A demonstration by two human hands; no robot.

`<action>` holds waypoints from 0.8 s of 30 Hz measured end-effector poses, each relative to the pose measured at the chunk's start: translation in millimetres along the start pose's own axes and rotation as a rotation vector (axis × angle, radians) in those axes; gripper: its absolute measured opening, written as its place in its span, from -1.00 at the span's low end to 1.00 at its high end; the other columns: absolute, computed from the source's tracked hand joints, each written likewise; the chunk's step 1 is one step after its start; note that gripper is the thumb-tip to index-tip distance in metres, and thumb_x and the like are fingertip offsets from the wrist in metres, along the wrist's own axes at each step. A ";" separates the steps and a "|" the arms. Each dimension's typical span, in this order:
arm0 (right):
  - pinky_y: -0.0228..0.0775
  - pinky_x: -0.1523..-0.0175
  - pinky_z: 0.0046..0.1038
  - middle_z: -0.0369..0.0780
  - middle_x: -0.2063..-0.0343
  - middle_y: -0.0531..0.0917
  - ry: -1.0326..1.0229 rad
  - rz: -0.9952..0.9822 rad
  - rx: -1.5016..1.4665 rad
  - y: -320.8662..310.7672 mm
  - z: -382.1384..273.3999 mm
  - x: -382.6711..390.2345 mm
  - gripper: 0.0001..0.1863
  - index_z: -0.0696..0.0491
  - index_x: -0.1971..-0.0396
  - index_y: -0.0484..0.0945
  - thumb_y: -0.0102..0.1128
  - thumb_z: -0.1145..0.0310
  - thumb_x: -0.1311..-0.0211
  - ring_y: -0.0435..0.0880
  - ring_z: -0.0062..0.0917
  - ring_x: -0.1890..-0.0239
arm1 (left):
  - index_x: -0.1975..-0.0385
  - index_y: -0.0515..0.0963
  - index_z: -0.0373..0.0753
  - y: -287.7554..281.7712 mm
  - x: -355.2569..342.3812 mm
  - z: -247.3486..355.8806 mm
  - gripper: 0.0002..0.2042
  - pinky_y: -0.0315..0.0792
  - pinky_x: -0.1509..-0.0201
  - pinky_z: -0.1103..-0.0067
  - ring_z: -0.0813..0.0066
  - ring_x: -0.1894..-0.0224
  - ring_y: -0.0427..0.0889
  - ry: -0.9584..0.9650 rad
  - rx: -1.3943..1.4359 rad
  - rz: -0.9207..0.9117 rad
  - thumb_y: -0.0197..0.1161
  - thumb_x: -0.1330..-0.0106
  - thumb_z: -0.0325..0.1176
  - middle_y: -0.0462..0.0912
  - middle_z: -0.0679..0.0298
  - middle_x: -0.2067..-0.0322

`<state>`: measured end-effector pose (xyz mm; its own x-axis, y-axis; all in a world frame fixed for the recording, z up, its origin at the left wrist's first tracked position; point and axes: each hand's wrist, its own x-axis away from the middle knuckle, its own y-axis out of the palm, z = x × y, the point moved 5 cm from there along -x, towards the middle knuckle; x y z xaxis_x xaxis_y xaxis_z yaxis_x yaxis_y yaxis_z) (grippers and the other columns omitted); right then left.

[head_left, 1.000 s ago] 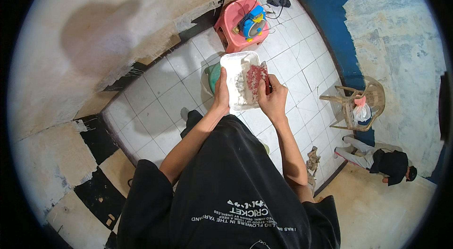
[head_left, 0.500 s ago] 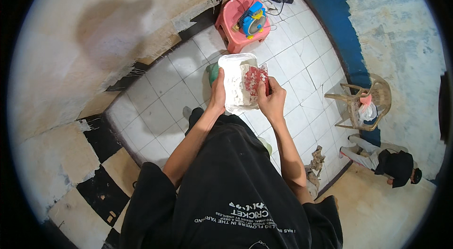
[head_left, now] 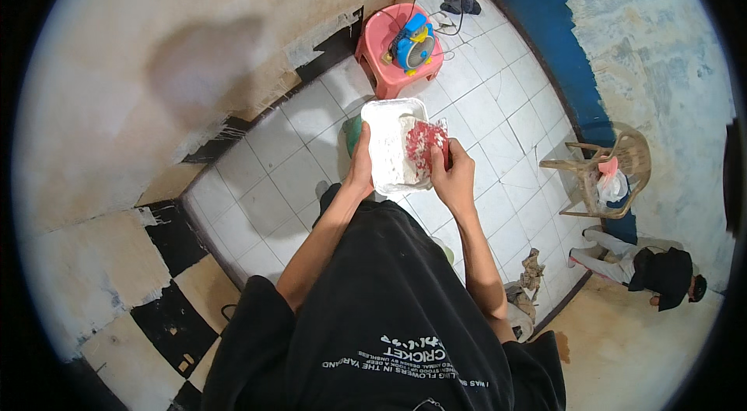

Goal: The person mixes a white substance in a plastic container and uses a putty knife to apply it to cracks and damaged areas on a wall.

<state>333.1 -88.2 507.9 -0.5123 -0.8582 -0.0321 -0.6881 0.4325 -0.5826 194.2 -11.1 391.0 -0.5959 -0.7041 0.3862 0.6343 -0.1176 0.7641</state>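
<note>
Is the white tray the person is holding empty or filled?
Filled, at least partly: the white tray, held by the left hand, is coated with white paste, and the right hand presses a red-stained trowel into it.

— Left side?
— Forearm raised forward from the lower edge, elbow bent; left hand [head_left: 360,170] curled, fingers hidden beyond the palm.
— Right?
— Forearm running up alongside, bare to the sleeve; right hand [head_left: 454,175] closed in a grip, knuckles up, thumb forward.
— Spacing?
— Hands level, near each other, not touching.
</note>
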 end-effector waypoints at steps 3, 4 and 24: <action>0.28 0.54 -0.35 -0.03 0.74 0.48 0.015 -0.070 0.034 -11.4 -24.4 5.2 -0.83 0.27 0.44 0.43 0.05 0.45 -0.24 0.48 -0.34 0.73 | -0.36 0.10 -0.31 12.7 13.6 10.0 -0.25 0.30 -0.32 0.39 0.28 -0.26 0.38 -0.091 0.059 -0.110 -0.19 -0.41 0.24 0.30 0.08 -0.28; 0.25 0.54 -0.36 -0.05 0.74 0.45 0.012 -0.071 0.021 -13.1 -33.8 5.4 -0.83 0.26 0.45 0.41 0.06 0.45 -0.25 0.43 -0.39 0.72 | -0.36 0.10 -0.31 15.0 15.9 13.5 -0.23 0.30 -0.32 0.38 0.26 -0.26 0.38 -0.061 0.085 -0.118 -0.19 -0.40 0.26 0.30 0.08 -0.28; 0.27 0.54 -0.25 0.11 0.71 0.49 -0.081 -0.114 0.147 20.9 -52.2 -25.7 -0.71 0.29 0.53 0.38 0.08 0.40 -0.33 0.48 -0.09 0.71 | -0.35 0.16 -0.16 44.1 17.7 43.6 -0.23 0.32 -0.31 0.24 0.22 -0.21 0.44 0.044 0.301 -0.291 -0.25 -0.35 0.34 0.38 0.14 -0.23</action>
<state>305.1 -42.7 539.0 -0.3880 -0.9214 -0.0211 -0.6537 0.2913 -0.6984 190.2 1.8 454.1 -0.7031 -0.7019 0.1145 0.2665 -0.1107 0.9575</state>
